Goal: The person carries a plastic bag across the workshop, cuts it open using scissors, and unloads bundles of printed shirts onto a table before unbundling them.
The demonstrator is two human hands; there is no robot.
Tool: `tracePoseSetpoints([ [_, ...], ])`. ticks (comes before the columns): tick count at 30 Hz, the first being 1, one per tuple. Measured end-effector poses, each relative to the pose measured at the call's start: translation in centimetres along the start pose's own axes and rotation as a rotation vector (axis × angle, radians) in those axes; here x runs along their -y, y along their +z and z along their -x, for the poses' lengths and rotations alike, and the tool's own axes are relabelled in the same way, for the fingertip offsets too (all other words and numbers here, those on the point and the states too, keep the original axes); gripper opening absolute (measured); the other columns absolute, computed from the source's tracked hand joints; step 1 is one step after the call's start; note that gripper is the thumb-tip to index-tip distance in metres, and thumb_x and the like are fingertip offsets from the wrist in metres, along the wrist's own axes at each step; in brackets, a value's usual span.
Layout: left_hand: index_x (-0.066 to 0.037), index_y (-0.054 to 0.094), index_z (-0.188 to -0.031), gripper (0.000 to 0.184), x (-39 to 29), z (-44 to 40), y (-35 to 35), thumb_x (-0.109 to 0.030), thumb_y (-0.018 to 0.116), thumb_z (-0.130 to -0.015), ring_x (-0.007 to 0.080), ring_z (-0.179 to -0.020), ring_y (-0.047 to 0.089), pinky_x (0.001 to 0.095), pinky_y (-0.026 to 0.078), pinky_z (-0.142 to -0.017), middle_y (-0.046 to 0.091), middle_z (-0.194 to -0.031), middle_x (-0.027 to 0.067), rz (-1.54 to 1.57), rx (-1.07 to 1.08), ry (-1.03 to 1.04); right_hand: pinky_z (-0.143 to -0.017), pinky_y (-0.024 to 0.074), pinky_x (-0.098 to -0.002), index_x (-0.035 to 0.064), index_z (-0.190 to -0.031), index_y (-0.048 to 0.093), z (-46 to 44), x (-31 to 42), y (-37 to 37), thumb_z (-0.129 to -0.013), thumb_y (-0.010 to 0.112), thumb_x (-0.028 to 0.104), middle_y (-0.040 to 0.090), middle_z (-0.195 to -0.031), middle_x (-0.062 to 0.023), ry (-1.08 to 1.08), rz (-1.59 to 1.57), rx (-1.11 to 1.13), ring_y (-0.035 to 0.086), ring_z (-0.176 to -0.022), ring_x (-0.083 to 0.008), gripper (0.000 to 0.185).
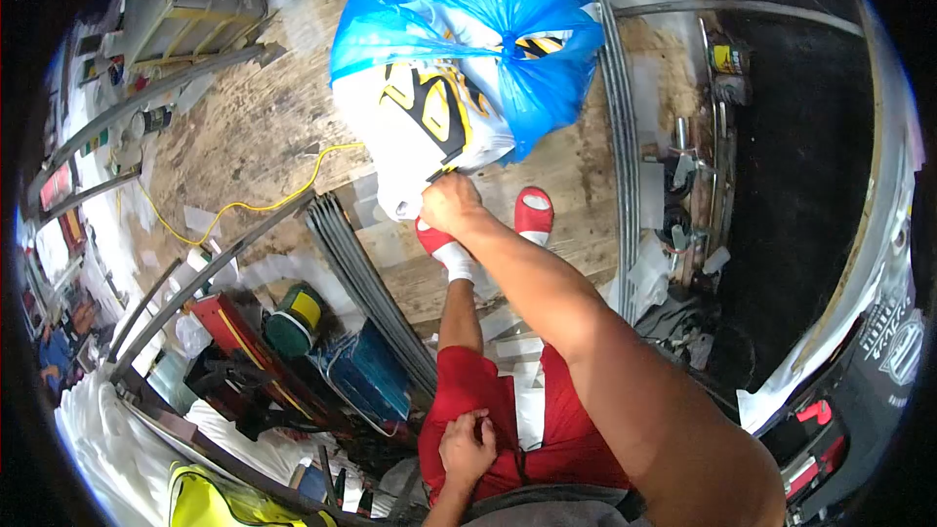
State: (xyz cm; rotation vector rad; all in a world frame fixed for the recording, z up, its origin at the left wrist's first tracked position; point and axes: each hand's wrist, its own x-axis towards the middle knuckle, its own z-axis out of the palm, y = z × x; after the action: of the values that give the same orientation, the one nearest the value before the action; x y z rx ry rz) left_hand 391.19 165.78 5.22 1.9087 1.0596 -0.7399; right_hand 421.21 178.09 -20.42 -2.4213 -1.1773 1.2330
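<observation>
At upper centre, gripping white sack [418, 109], probably heavy but soft, sensibly by its lower edge with right hand [452, 203], and resting left hand [468, 446], grip unclear, on shorts [470, 383].

Bundle [439, 24] on floor [239, 122], rods [617, 117] right, cord [262, 207] left

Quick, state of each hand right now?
Left hand: curled against the shorts; can't tell if gripping.
Right hand: closed, holding the white bag.
</observation>
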Motion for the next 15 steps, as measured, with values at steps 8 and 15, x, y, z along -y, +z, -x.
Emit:
tracePoseSetpoints([
  [8,-0.012,0.067,-0.098,0.018,0.0,0.0,0.2,-0.021,0.061,-0.084,0.0330,-0.080,0.062,0.0438,0.051,-0.073,0.067,-0.087,0.0096,0.030,-0.035,0.009,-0.077,0.0528,-0.0478,0.0064,-0.089,0.070,3.5,-4.0,-4.1,-0.072,0.066,0.021,0.067,-0.085,-0.0236,0.057,-0.368,-0.311,0.065,-0.083,-0.0411,0.023],
  [15,-0.009,0.065,-0.098,0.017,-0.4,0.1,-0.3,-0.017,0.060,-0.084,0.0344,-0.083,0.062,0.0436,0.050,-0.076,0.068,-0.093,0.0112,0.046,-0.012,-0.010,-0.071,0.0525,-0.0337,0.0020,-0.094,0.069,5.1,-10.7,-4.6,-0.080,0.071,0.025,0.072,-0.088,-0.0095,0.242,-0.972,-0.589,0.068,-0.080,-0.0196,0.027],
])
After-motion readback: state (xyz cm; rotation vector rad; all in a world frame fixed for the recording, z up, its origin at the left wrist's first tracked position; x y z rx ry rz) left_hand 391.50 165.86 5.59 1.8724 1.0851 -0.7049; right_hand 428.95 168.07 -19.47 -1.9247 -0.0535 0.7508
